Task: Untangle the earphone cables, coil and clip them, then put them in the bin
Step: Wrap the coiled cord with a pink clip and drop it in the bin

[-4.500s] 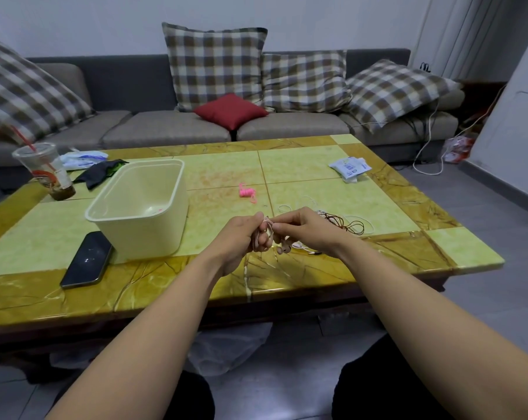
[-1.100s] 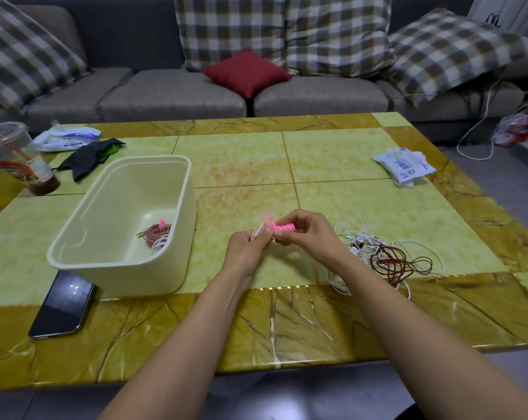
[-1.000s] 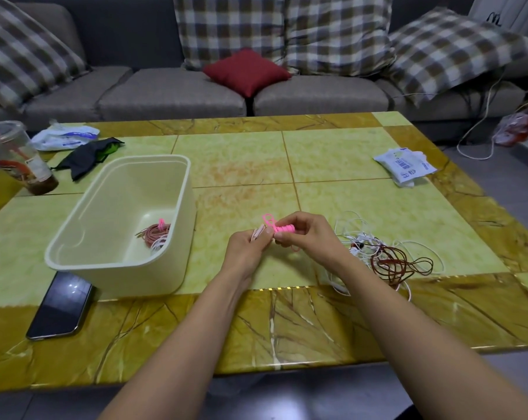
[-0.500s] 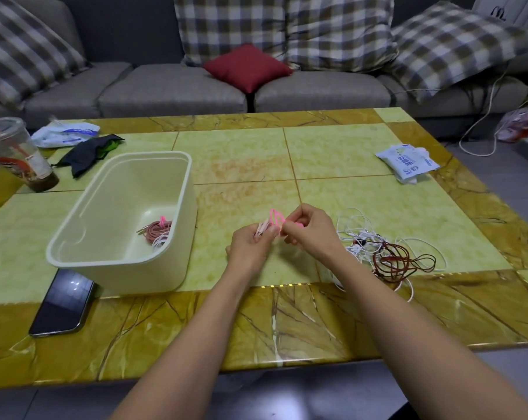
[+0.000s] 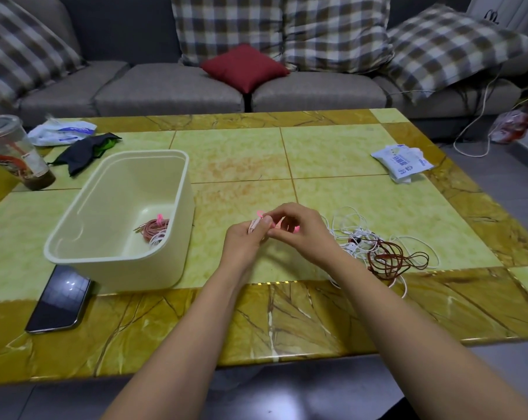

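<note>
My left hand [image 5: 245,241] grips a small coil of pale earphone cable [image 5: 253,226] above the middle of the table. My right hand [image 5: 299,231] pinches a pink clip [image 5: 296,228] against that coil; most of the clip is hidden by my fingers. A cream bin [image 5: 83,237] stands to the left, and inside it lies a coiled reddish and white cable with a pink clip [image 5: 155,231]. To the right of my hands a tangle of white and dark red earphone cables [image 5: 384,253] lies on the table.
A black phone [image 5: 59,300] lies at the bin's near left corner. A plastic cup with a straw [image 5: 14,156], a dark cloth [image 5: 83,151] and a white packet [image 5: 64,131] sit at far left. A tissue pack [image 5: 402,162] lies far right. A sofa with cushions stands behind.
My hands have moved from the table's near edge toward its middle. The pink clip that lay on the table is now in my right hand, pressed closer to the coil.
</note>
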Motion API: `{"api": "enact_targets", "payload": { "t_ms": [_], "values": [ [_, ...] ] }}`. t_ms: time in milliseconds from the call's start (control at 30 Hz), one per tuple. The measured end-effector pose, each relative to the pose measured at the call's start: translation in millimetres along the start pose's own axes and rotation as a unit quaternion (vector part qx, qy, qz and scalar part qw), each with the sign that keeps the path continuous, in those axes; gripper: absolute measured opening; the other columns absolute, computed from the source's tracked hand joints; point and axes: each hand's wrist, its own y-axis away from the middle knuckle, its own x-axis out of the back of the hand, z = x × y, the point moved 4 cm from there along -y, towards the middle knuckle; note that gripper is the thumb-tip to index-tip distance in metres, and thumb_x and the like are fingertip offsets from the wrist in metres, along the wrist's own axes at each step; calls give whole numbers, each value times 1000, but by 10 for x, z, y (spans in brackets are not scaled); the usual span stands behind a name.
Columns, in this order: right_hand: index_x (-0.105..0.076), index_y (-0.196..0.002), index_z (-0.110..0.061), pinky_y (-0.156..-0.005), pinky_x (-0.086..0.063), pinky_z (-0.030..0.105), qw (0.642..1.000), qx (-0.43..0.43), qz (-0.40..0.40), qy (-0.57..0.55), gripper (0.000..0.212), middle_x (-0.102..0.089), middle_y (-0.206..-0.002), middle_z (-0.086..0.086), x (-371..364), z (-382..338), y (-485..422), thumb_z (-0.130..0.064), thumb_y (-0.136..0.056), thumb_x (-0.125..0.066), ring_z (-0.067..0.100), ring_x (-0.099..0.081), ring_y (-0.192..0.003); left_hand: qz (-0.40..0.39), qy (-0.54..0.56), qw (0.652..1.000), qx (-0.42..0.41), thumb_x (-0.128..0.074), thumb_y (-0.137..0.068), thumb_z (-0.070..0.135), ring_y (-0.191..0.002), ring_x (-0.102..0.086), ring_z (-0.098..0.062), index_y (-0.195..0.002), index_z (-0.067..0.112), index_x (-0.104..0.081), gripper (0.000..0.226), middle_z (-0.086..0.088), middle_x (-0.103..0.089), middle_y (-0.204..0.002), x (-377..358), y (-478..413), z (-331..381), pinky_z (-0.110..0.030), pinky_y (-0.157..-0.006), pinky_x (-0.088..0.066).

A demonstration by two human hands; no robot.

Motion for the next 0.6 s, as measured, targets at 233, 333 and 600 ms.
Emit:
{"api": "enact_targets", "payload": {
  "t_ms": [233, 333, 600],
  "values": [
    [-77, -94, -7, -79, -56, 28, 981, -82, -48, -166, 15, -75, -85, 12, 136, 15, 85, -4, -79, -78, 16, -70, -79, -71, -60, 996, 7, -57, -97, 29, -59, -56, 15, -96, -4, -74, 37, 7, -70, -75, 11, 126, 88, 1, -56, -38],
    [-76, -100, -1, -77, -54, 25, 973, -100, -50, -200, 21, -74, -85, 12, 181, 61, 158, -6, -80, -75, 16, -67, -77, -93, -78, 993, -2, -56, -97, 31, -64, -57, 17, -98, 0, -75, 36, -1, -74, -89, -58, 191, 121, 2, -58, -38],
    [-72, -99, 0, -72, -56, 26, 946, -154, -2, -284, 19, -71, -78, 11, 294, 149, 245, -14, -91, -63, 17, -64, -70, -114, -65, 991, -23, -60, -95, 17, -68, -58, 1, -96, -2, -71, 22, 11, -68, -71, -225, 261, 176, -8, -68, -45]
  ]
}}
